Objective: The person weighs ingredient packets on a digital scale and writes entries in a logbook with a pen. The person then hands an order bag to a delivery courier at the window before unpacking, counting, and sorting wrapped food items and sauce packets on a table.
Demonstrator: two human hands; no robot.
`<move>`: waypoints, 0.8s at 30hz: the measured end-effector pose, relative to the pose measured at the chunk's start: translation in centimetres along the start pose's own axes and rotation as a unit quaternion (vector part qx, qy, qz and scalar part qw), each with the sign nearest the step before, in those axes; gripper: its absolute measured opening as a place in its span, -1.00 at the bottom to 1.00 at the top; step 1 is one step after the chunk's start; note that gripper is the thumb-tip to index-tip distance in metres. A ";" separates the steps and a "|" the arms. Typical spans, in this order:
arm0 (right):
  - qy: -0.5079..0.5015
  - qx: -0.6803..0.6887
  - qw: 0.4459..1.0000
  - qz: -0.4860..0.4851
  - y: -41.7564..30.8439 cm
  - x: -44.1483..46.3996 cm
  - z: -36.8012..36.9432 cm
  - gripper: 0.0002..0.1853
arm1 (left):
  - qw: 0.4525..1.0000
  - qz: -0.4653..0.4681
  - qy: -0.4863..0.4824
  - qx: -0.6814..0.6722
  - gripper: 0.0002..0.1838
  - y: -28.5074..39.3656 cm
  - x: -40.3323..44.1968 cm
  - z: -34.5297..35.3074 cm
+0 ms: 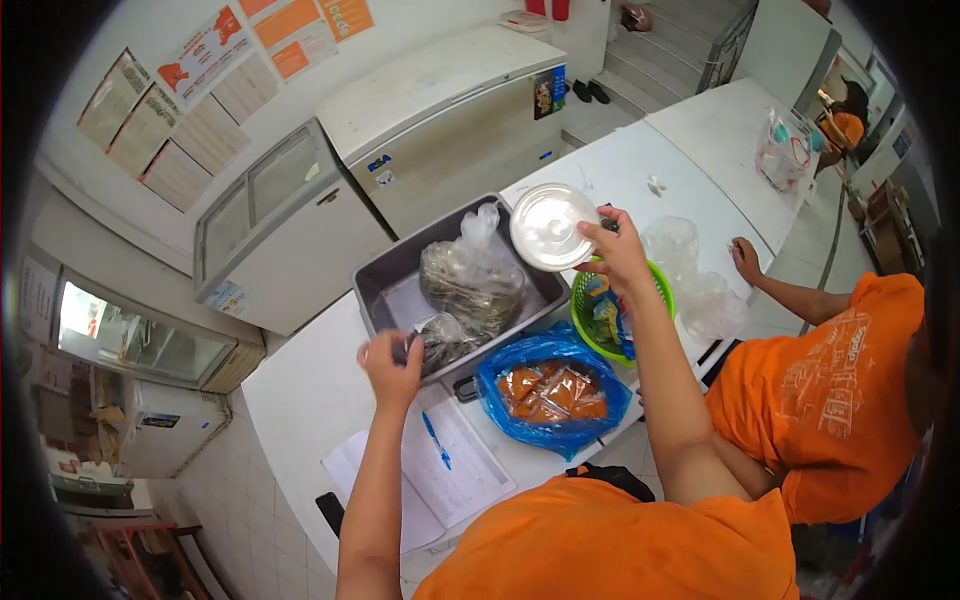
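Note:
My right hand [618, 252] grips a round, pale plastic container [551, 227] by its edge, raised over the right end of a grey tub [545, 312]. Inside that tub lie a knotted clear plastic bag [470, 275] of dark greenish contents and a smaller dark bag [450, 338]. My left hand [390, 370] is curled at the tub's near left corner, beside the smaller bag. Something dark shows between its thumb and fingers, but I cannot tell whether it is the rim or a bag. A green basket [655, 285] of colourful packets sits below my right hand.
A blue bag [500, 425] of orange-filled packets lies near me, with an open notebook [470, 490] and blue pen [436, 440] to its left. Clear plastic bags [700, 290] rest at right. A co-worker in an orange shirt [820, 390] stands close on my right. Freezers [450, 130] line the wall.

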State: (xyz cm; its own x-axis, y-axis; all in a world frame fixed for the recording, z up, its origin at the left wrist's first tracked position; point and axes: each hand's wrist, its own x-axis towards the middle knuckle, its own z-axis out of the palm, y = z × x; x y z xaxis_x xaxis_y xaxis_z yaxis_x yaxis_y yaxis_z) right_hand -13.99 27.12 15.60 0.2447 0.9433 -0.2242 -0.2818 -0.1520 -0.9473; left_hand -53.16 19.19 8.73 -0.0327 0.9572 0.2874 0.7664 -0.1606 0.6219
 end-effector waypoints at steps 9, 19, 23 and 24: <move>0.087 0.087 0.992 -0.018 -1.0 1.8 -8.5 -0.36 | 0.930 0.152 -0.161 0.294 -0.33 9.7 10.1 10.8; -0.198 0.323 0.913 0.148 -0.1 -1.1 -10.2 -0.41 | 0.994 0.081 -0.050 0.061 -0.82 -0.6 10.7 4.4; -0.242 0.372 0.876 0.187 0.4 -1.3 -8.5 -0.38 | 0.989 -0.089 0.049 0.109 -0.56 -4.7 6.3 1.2; -0.223 0.341 0.895 0.181 0.9 -0.5 -8.0 -0.39 | 0.978 -0.147 0.073 0.126 -0.50 -4.8 4.9 0.3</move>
State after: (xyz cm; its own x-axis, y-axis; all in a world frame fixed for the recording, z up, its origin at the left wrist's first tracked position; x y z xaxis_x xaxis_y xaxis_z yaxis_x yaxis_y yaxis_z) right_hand -6.96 24.19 12.99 -0.3283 0.9158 -0.2313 -0.8058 -0.3993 -0.4374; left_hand -56.82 24.69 6.88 -0.3521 0.9060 0.2350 0.8437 0.1986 0.4987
